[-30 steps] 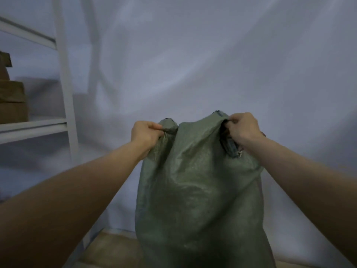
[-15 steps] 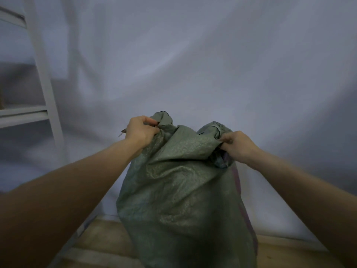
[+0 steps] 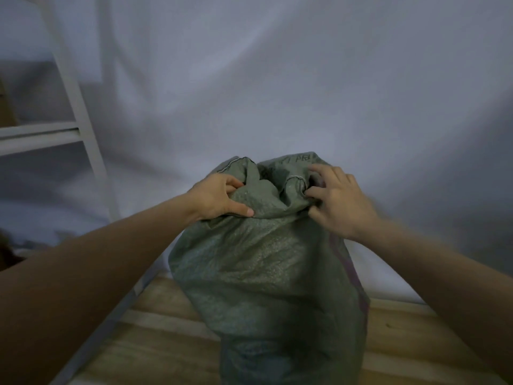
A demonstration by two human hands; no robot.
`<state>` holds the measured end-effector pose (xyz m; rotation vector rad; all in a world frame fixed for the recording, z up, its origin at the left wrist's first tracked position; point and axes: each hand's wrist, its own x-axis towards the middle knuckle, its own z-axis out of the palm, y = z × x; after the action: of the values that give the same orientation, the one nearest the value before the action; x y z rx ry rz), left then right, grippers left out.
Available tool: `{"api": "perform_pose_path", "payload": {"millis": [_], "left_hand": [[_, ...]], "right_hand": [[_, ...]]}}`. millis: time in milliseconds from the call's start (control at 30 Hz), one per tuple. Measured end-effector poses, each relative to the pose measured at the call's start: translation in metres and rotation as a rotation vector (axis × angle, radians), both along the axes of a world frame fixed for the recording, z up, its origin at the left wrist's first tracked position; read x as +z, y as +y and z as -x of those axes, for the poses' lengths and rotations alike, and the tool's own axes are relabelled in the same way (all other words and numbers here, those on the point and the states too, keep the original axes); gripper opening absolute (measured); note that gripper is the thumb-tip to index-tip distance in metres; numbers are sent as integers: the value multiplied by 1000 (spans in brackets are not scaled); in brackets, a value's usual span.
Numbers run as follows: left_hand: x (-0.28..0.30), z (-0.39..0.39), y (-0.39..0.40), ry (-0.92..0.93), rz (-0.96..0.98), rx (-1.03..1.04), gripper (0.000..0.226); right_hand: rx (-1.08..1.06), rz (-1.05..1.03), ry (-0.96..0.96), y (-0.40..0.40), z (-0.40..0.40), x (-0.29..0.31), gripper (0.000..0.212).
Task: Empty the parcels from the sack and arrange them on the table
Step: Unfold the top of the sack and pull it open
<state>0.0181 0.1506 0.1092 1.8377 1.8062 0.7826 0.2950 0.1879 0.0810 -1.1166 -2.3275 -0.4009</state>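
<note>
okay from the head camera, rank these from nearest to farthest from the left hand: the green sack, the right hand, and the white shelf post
1. green sack: gripped at its mouth by the left hand.
2. right hand: across the sack mouth, to the right.
3. white shelf post: off to the left, by the backdrop.

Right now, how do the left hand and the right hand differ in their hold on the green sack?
The left hand grips a bunched fold at the green sack's mouth, thumb pressed along the cloth; the right hand has spread fingers digging into the rim. The left hand looks sharp, the right hand blurred. Both are at the sack's top.
</note>
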Motion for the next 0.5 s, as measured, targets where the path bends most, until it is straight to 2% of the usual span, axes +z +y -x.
{"api": "perform_pose_path", "payload": {"millis": [100, 200, 267, 400, 433, 500], "left_hand": [[-9, -1, 1, -66, -48, 16, 74], [-13, -2, -1, -94, -67, 26, 70], [-13, -4, -3, -82, -77, 29, 74], [-12, -7, -7, -74, -88, 17, 73], [-12, -7, -8, -75, -88, 16, 73], [-11, -7, -13, -103, -70, 6, 82]], "right_hand": [[78, -101, -177, -7, 4, -1, 56], [108, -106, -282, -7, 8, -1, 71], [103, -119, -291, -7, 14, -3, 76], [96, -219, -190, -5, 22, -9, 84], [104, -253, -198, -3, 23, -10, 78], [167, -376, -232, 5, 21, -12, 42]]}}
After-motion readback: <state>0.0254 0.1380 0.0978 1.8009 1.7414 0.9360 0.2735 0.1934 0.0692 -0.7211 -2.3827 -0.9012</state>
